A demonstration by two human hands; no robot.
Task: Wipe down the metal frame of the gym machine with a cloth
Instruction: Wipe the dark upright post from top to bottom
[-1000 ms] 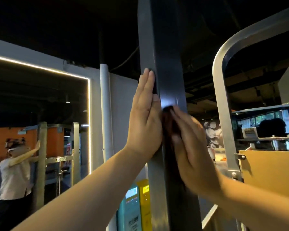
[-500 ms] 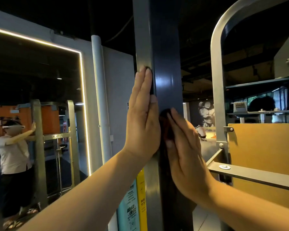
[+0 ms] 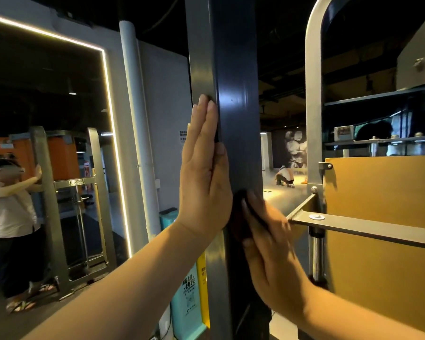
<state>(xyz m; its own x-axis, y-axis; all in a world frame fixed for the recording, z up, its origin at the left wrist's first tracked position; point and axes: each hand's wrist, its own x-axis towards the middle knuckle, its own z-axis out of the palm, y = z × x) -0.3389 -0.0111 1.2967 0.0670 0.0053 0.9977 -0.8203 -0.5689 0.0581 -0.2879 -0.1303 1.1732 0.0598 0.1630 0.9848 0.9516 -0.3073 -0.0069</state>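
2 hands on the upright metal post (image 3: 236, 82). Left hand (image 3: 204, 182) flat against its left face, fingers (image 3: 204, 119) straight, together, gripping nothing. Right hand (image 3: 272, 253) lower, pressing a dark cloth (image 3: 238, 217) onto the post's front; fingers look extended rather than curled, but motion blur makes that uncertain. Cloth sits just beside the left palm's heel.

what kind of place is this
Most likely a gym. A tall metal upright of a machine stands right in front, a rounded steel frame with an orange panel sits to its right, and a light-edged wall mirror on the left reflects the person at the frame.
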